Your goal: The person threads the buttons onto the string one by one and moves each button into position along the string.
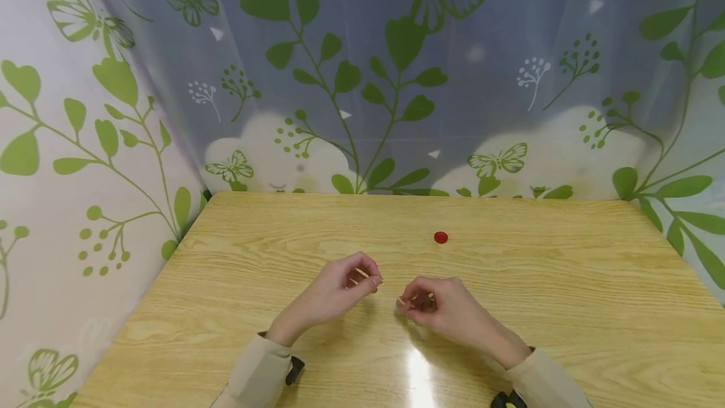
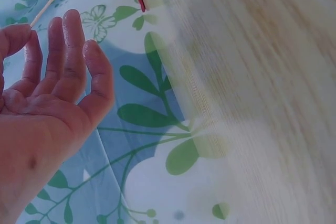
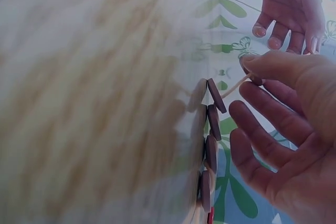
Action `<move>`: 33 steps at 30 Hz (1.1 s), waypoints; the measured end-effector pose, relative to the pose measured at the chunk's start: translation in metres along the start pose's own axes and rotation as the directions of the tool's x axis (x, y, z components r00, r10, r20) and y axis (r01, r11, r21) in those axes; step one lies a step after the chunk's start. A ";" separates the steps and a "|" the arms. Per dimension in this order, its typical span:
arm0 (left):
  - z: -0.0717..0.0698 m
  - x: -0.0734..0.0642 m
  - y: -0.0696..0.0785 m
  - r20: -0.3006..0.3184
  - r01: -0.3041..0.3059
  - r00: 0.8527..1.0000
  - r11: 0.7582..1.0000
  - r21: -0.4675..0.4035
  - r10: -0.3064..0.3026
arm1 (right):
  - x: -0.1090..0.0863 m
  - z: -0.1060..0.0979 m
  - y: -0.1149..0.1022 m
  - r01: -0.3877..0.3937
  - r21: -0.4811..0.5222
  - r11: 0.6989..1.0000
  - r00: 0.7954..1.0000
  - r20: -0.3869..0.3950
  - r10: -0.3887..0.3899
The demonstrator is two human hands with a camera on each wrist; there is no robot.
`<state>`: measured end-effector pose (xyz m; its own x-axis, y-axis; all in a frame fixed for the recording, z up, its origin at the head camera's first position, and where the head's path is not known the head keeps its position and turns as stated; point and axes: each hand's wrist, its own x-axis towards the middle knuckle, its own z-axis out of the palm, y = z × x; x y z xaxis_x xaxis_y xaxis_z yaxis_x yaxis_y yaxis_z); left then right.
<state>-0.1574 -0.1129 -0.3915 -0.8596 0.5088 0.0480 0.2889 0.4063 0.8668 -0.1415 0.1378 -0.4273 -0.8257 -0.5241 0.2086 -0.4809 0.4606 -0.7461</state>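
Note:
Between the thumb and fingertip of my left hand point(image 1: 340, 291) a thin pale cord point(image 2: 54, 0) is pinched; the left wrist view shows it running taut up to the other hand. My right hand point(image 1: 450, 310) pinches a dark brown disc, like a button point(image 3: 256, 81), with its thumb partly covering it. From there the cord slants down to several more dark brown buttons point(image 3: 214, 121), strung in an overlapping row close to the tabletop. Beyond both hands, a round red button point(image 1: 441, 237) lies flat on the table.
The wooden table point(image 1: 255, 232) reaches back to a hanging cloth point(image 1: 362, 80) printed with green leaves and butterflies. More of this cloth closes in the left and right sides. A bright light reflection shows near the front.

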 end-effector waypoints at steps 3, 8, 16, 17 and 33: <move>0.000 0.000 -0.001 0.002 -0.002 1.000 1.000 0.001 0.002 | 0.000 0.000 0.001 -0.004 -0.023 1.000 1.000 0.011 0.004; -0.001 0.000 -0.001 0.009 -0.006 1.000 1.000 0.008 0.006 | 0.000 0.001 0.002 -0.004 -0.057 0.998 1.000 0.011 0.004; -0.002 0.000 -0.001 0.016 -0.004 1.000 1.000 0.016 0.003 | 0.002 0.002 0.001 -0.021 -0.098 0.995 0.999 0.033 0.024; -0.002 0.000 -0.001 0.018 -0.005 1.000 1.000 0.016 0.005 | 0.003 0.002 0.001 -0.021 -0.104 0.994 0.999 0.038 0.025; 0.000 0.000 -0.006 0.029 -0.009 1.000 0.999 0.052 0.007 | 0.005 0.002 -0.001 0.007 -0.143 0.990 0.998 0.066 0.002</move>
<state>-0.1593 -0.1151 -0.3963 -0.8450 0.5332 0.0402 0.3181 0.4409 0.8393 -0.1449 0.1334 -0.4267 -0.8054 -0.5694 0.1647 -0.5243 0.5547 -0.6461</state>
